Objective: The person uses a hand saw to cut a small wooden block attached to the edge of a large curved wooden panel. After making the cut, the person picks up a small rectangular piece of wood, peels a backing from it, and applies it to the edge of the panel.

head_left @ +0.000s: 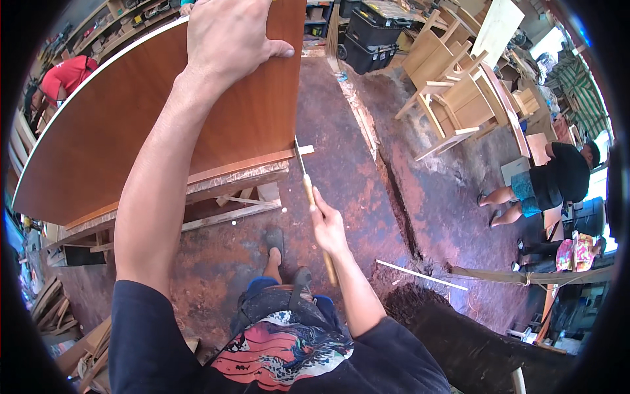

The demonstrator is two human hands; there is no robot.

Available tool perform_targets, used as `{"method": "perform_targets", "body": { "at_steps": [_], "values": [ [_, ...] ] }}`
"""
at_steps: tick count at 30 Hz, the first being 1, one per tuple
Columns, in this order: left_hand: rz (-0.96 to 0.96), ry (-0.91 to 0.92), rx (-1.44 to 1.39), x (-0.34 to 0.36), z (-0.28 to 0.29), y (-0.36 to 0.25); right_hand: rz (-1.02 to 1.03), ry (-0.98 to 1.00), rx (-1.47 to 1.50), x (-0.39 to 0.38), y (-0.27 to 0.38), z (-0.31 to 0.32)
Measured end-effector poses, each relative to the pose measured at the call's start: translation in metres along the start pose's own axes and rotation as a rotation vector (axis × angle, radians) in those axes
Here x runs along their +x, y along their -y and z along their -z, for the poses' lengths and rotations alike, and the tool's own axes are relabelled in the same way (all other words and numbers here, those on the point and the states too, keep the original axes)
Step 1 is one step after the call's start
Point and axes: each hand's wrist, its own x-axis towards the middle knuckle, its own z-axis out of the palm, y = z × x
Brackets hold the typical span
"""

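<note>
right hand (328,230) low, fingers wrapped round one long-handled blade (308,186), blade at lower right corner of one brown panel (118,125), left hand (226,36) raised against panel's face, thumb spread, fingertips cropped, grip unclear, two stacked black bins (369,54) beyond

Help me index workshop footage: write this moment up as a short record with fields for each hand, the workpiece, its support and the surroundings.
Left hand: on the brown panel, fingertips out of view
Right hand: gripping a thin-bladed tool by its wooden handle
Workpiece: brown panel, the blade at its lower right corner by a narrow wooden strip
Support: wooden stand under the panel
Surroundings: wooden chair, black bins, person in red shirt, person in black shirt
</note>
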Motion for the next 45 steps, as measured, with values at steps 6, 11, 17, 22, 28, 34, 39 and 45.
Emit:
{"method": "perform_targets", "body": {
  "at_steps": [6,11,17,22,28,34,39,45],
  "values": [
    [-0.011,0.006,0.0,-0.004,0.006,0.002,-0.18,0.109,-0.001,-0.019,0.012,0.004],
    [0.004,0.014,-0.041,0.002,0.003,-0.005,0.062,-0.024,-0.018,0.01,-0.017,-0.005],
    [0.09,0.108,0.056,-0.004,-0.01,0.005,0.085,-0.028,-0.064,-0.017,-0.031,-0.007],
    [0.007,-0.004,-0.036,0.001,0.002,-0.004,-0.081,0.024,-0.065,0.012,0.011,0.001],
    [0.015,0.016,-0.007,-0.004,-0.002,0.001,0.036,0.001,-0.01,-0.021,-0.022,0.0],
    [0.03,0.047,-0.038,-0.002,0.001,-0.003,-0.066,0.007,-0.002,0.015,-0.003,-0.005],
    [0.033,0.038,-0.045,-0.004,0.002,-0.001,-0.011,0.018,-0.052,-0.026,-0.009,0.007],
    [0.084,0.123,0.052,0.001,-0.009,-0.002,-0.14,0.027,-0.036,0.015,0.01,-0.003]
  ]
}}
